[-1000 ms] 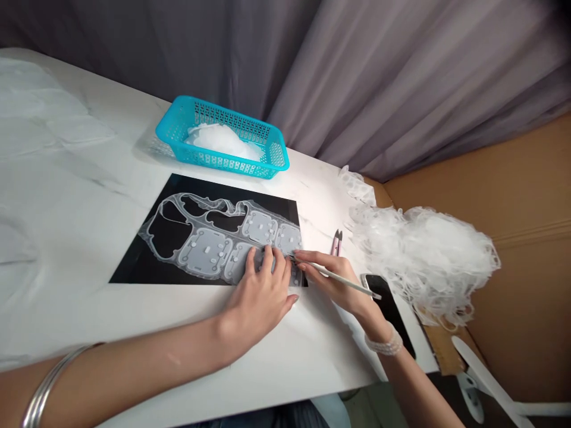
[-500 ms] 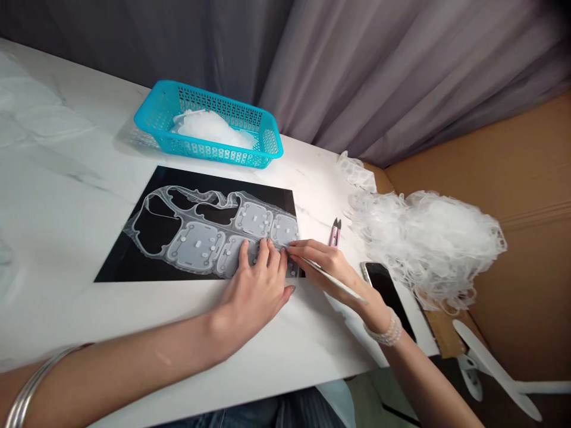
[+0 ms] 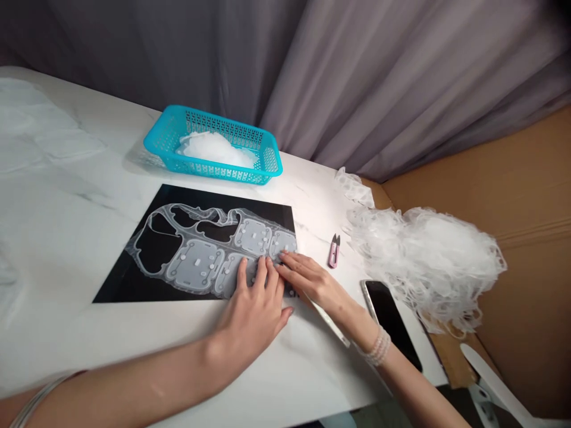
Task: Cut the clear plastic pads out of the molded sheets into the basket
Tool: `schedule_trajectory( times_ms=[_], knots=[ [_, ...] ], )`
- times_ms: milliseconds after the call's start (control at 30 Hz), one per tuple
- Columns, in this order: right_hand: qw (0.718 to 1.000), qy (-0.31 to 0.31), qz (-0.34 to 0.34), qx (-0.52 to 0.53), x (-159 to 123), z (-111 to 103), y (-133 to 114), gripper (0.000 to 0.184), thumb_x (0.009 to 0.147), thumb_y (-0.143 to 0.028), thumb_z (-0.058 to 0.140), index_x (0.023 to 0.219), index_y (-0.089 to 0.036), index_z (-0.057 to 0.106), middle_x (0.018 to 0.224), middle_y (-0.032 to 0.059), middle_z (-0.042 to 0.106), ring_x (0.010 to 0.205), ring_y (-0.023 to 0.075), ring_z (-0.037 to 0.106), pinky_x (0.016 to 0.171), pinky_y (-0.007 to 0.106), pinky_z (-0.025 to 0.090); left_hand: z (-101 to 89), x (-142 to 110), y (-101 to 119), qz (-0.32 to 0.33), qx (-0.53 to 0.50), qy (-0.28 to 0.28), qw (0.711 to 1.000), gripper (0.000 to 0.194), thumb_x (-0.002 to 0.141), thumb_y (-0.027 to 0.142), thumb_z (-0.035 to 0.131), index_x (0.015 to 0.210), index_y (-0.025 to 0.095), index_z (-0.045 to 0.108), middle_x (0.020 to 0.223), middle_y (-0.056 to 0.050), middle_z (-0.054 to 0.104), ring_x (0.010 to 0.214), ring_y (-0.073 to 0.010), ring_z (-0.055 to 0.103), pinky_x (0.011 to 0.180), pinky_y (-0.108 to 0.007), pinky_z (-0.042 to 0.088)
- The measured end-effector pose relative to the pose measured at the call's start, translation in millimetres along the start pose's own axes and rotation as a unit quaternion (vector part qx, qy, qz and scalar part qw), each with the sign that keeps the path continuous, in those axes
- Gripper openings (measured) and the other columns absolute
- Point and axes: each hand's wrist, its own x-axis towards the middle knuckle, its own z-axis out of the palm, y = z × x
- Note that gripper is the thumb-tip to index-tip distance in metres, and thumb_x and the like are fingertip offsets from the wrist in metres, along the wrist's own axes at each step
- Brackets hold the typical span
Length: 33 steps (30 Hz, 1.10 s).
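Observation:
A translucent molded sheet (image 3: 195, 266) with rounded panels and cut-out openings lies on a black mat (image 3: 120, 279). My left hand (image 3: 256, 297) rests on its right part, fingers spread and pressing down, holding nothing. Close beside those fingertips, my right hand (image 3: 314, 282) is closed round a slim white pen-like tool (image 3: 330, 324). The tool's back end sticks out below the palm, toward the wrist. Its tip is hidden under the fingers, so I cannot tell what kind of tool it is.
Behind the mat stands a blue basket (image 3: 214, 169) holding white pieces. To the right lie pink thread snips (image 3: 334, 252), a phone (image 3: 392, 321) and a heap of translucent scraps (image 3: 441, 261) against cardboard (image 3: 526, 285). More translucent sheets (image 3: 44, 131) lie far left.
My right hand has turned palm-down and shifted slightly left, and the tool's handle now points more steeply downward. The snips show fully now. My left hand keeps its place on the sheet.

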Motion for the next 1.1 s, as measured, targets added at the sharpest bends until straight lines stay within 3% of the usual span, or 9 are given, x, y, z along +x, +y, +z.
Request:
schedule_trajectory(
  times_ms=[200, 333, 433, 533, 633, 800, 900, 967, 1100],
  knots=[
    [0.993, -0.031, -0.07, -0.087, 8.7, -0.9, -6.5, 0.038, 0.099, -0.011, 0.048, 0.135, -0.006, 0.056, 0.135, 0.0245, 0.061, 0.134, 0.0301, 0.053, 0.11, 0.046, 0.05, 7.2, 1.1, 3.2, -0.019, -0.007, 0.006, 1.0, 0.058, 0.095, 0.051, 0.051, 0.126, 0.005, 0.068, 0.136, -0.027, 0.059, 0.134, -0.0411, 0.049, 0.109, -0.062, 0.039],
    [0.996, 0.011, 0.02, 0.081, 9.0, -10.3, 12.5, 0.034, 0.098, -0.017, 0.052, 0.129, -0.018, 0.064, 0.133, 0.0156, 0.066, 0.125, 0.0276, 0.062, 0.104, 0.043, 0.055, 9.0, 1.9, 2.3, -0.031, -0.023, 0.009, 0.999, 0.06, 0.093, 0.052, 0.053, 0.131, 0.006, 0.065, 0.137, -0.028, 0.056, 0.133, -0.0408, 0.051, 0.109, -0.061, 0.04],
    [0.923, 0.209, 0.219, 0.238, -8.1, -35.3, 62.1, 0.023, 0.096, -0.029, 0.056, 0.11, -0.025, 0.073, 0.112, 0.007, 0.075, 0.101, 0.0241, 0.074, 0.092, 0.042, 0.061, 8.2, 2.1, 1.9, -0.039, -0.03, 0.016, 0.999, 0.063, 0.093, 0.053, 0.053, 0.138, 0.01, 0.058, 0.139, -0.027, 0.055, 0.132, -0.0395, 0.053, 0.107, -0.059, 0.043],
    [0.833, 0.383, 0.308, 0.253, -41.4, -73.0, 118.8, 0.023, 0.091, -0.038, 0.063, 0.102, -0.021, 0.072, 0.092, 0.0096, 0.076, 0.08, 0.0236, 0.076, 0.084, 0.04, 0.064, 8.2, 1.8, 2.7, -0.039, -0.035, 0.011, 0.999, 0.063, 0.094, 0.053, 0.052, 0.139, 0.01, 0.057, 0.138, -0.027, 0.055, 0.131, -0.0393, 0.054, 0.105, -0.059, 0.044],
    [0.782, 0.456, 0.337, 0.257, -72.5, -103.5, 141.9, 0.02, 0.082, -0.044, 0.072, 0.089, -0.025, 0.071, 0.072, 0.0034, 0.07, 0.069, 0.0214, 0.074, 0.083, 0.039, 0.064, 7.1, 2.5, 3.2, -0.042, -0.044, 0.003, 0.998, 0.065, 0.093, 0.054, 0.054, 0.14, 0.01, 0.056, 0.141, -0.028, 0.051, 0.134, -0.0397, 0.05, 0.107, -0.061, 0.042],
    [0.694, 0.444, 0.394, 0.407, -70.9, -99.0, 92.0, 0.037, 0.074, -0.031, 0.082, 0.109, -0.022, 0.071, 0.075, -0.0028, 0.071, 0.071, 0.0159, 0.075, 0.091, 0.038, 0.062, -14.4, 12.9, -14.3, -0.035, -0.112, -0.027, 0.993, 0.052, 0.096, 0.041, 0.05, 0.132, 0.006, 0.063, 0.132, -0.028, 0.061, 0.127, -0.0406, 0.057, 0.099, -0.058, 0.049],
    [0.698, 0.404, 0.384, 0.45, -46.1, -82.5, 49.7, 0.03, 0.084, -0.03, 0.074, 0.113, -0.024, 0.07, 0.085, 0.0016, 0.077, 0.087, 0.0202, 0.076, 0.095, 0.043, 0.06, -39.4, 25.6, -35.7, -0.048, -0.247, -0.034, 0.967, 0.042, 0.1, 0.033, 0.041, 0.127, 0.014, 0.068, 0.126, -0.016, 0.069, 0.119, -0.0329, 0.064, 0.092, -0.048, 0.056],
    [0.725, 0.375, 0.36, 0.452, -30.8, -74.2, 24.4, 0.027, 0.09, -0.032, 0.068, 0.116, -0.026, 0.068, 0.092, 0.0046, 0.079, 0.094, 0.0232, 0.076, 0.096, 0.047, 0.059, -55.4, 34.5, -48.2, -0.062, -0.389, -0.056, 0.917, 0.046, 0.104, 0.031, 0.029, 0.131, 0.019, 0.064, 0.124, -0.01, 0.071, 0.112, -0.0245, 0.068, 0.085, -0.037, 0.058],
    [0.791, 0.303, 0.318, 0.426, -11.7, -62.2, -23.2, 0.028, 0.095, -0.041, 0.061, 0.117, -0.025, 0.068, 0.114, 0.0104, 0.076, 0.105, 0.0283, 0.073, 0.096, 0.051, 0.058, -75.4, 47.6, -61.3, -0.062, -0.632, -0.167, 0.754, 0.068, 0.103, 0.021, -0.007, 0.15, 0.01, 0.041, 0.125, -0.014, 0.07, 0.106, -0.016, 0.071, 0.081, -0.028, 0.057]
  ],
)
